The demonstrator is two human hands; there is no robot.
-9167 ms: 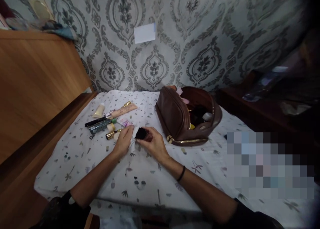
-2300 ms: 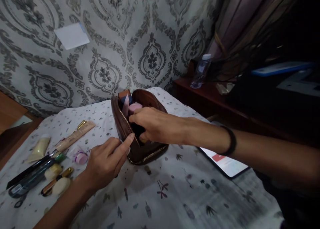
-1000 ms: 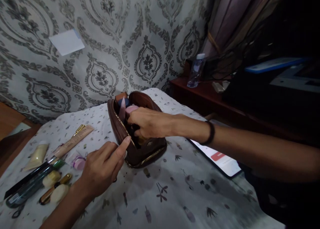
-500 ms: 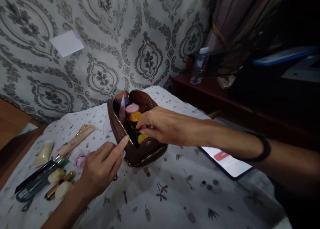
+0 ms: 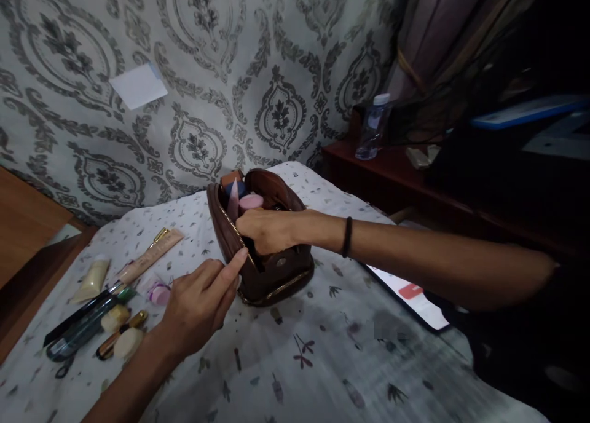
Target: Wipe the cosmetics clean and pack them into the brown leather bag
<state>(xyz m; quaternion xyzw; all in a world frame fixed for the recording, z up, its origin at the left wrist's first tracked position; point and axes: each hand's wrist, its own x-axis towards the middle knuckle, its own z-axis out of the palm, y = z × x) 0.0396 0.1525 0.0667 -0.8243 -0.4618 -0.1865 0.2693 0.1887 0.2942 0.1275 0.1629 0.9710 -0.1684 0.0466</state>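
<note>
A brown zippered cosmetic bag point(image 5: 276, 284) stands unzipped on the patterned sheet. My left hand point(image 5: 203, 297) pinches its near left rim beside the zip, index finger laid along the edge. Deep in the opening is my right hand point(image 5: 271, 229), its fingers hidden by the bag's wall, so what they touch or hold cannot be made out. Behind that hand, inside the bag, a pink-lidded container point(image 5: 251, 201), a pale pink tube point(image 5: 233, 200) and something blue point(image 5: 236, 188) show.
To the left lie a beige tube point(image 5: 159, 251), a cream tube point(image 5: 93, 278), a teal bottle point(image 5: 83, 331), a small pink-capped item point(image 5: 160, 294) and several other cosmetics. A lit tablet point(image 5: 415, 297) rests under my right forearm. A water bottle point(image 5: 372, 128) stands on the dark red ledge point(image 5: 341, 155).
My right hand has reached deeper into the bag and further left, now covering the orange and yellow items seen before. My left hand keeps its place on the rim. The view has shifted slightly.
</note>
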